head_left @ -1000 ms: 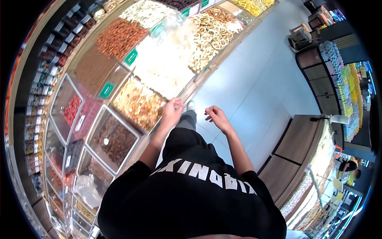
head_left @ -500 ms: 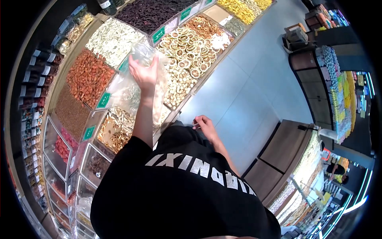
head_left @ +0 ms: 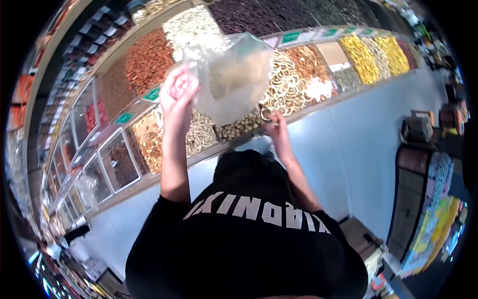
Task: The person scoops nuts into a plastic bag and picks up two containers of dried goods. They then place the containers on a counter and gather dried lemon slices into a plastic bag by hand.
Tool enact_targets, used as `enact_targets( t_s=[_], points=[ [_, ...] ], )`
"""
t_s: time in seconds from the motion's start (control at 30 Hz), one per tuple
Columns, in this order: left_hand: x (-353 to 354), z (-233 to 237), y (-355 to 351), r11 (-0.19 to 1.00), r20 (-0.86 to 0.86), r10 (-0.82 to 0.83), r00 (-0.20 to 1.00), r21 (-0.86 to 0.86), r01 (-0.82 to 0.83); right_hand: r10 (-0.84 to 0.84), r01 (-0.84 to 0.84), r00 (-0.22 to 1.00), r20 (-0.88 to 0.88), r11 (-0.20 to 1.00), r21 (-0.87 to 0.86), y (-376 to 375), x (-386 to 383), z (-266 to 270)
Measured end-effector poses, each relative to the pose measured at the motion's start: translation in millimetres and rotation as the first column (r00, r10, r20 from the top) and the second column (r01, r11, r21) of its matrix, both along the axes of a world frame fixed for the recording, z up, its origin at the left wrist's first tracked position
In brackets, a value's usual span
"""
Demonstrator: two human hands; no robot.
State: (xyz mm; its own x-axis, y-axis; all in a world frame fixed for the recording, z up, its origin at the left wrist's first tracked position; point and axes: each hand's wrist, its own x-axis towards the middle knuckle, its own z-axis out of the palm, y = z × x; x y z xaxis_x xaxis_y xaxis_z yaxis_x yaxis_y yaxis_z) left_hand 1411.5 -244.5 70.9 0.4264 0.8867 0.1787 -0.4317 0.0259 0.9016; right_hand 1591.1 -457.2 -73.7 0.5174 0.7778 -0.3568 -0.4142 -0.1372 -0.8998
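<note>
Item observed: one clear plastic bag (head_left: 236,82), raised above the open bins along the counter. The person's left hand (head_left: 178,89) has its fingers closed on the bag's left side. From that grip the bag spreads to the person's right, its broad portion reaching over the goods; its longest line appears to slant from lower left to upper right, though the loose shape makes this uncertain. Which end is the mouth I cannot tell. Condition: thin, colourless, see-through film, gathered and creased at the grip, ballooned beyond it, with glare along the folds and a brownish patch showing through. The right hand (head_left: 276,125) is near the bag's lower right edge, beside the ring-shaped slices (head_left: 284,92), fingers loosely bent; whether they pinch anything I cannot tell.
</note>
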Motion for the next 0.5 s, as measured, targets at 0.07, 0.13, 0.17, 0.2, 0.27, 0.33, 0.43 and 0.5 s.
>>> enact_targets(
  t_s=[0.07, 0.13, 0.17, 0.2, 0.27, 0.33, 0.43, 0.5],
  points=[
    [-13, 21, -35, 1.000, 0.039, 0.011, 0.999, 0.003, -0.011, 0.050, -0.030, 0.974, -0.222, 0.995, 0.095, 8, 38, 28],
    [-23, 25, -64, 0.995, 0.036, 0.059, 0.998, 0.075, -0.062, 0.173, -0.166, 0.985, -0.008, 0.958, 0.235, 15, 74, 83],
    [-23, 33, -84, 0.988, 0.007, 0.098, 0.995, 0.122, -0.098, 0.220, -0.254, 0.965, 0.140, 0.915, 0.313, 17, 87, 104],
    [-22, 37, -104, 0.976, -0.047, 0.166, 0.985, 0.151, -0.157, 0.215, -0.350, 0.898, 0.384, 0.878, 0.326, 19, 91, 131],
    [-23, 40, -143, 0.962, -0.086, 0.226, 0.970, 0.175, -0.209, 0.206, -0.587, 0.649, 0.732, 0.748, 0.310, 20, 96, 184],
    [-26, 43, -181, 0.954, -0.233, 0.277, 0.932, 0.185, -0.237, 0.290, -0.788, 0.352, 0.890, 0.606, 0.114, 20, 88, 221],
    [-12, 42, -222, 0.930, -0.316, 0.349, 0.882, 0.232, -0.285, 0.448, -0.838, -0.049, 0.893, 0.468, -0.280, 28, 43, 224],
    [-5, 39, -238, 0.889, -0.436, 0.457, 0.775, 0.248, -0.384, 0.540, -0.825, -0.138, 0.830, 0.401, -0.399, 28, 23, 199]
  ],
)
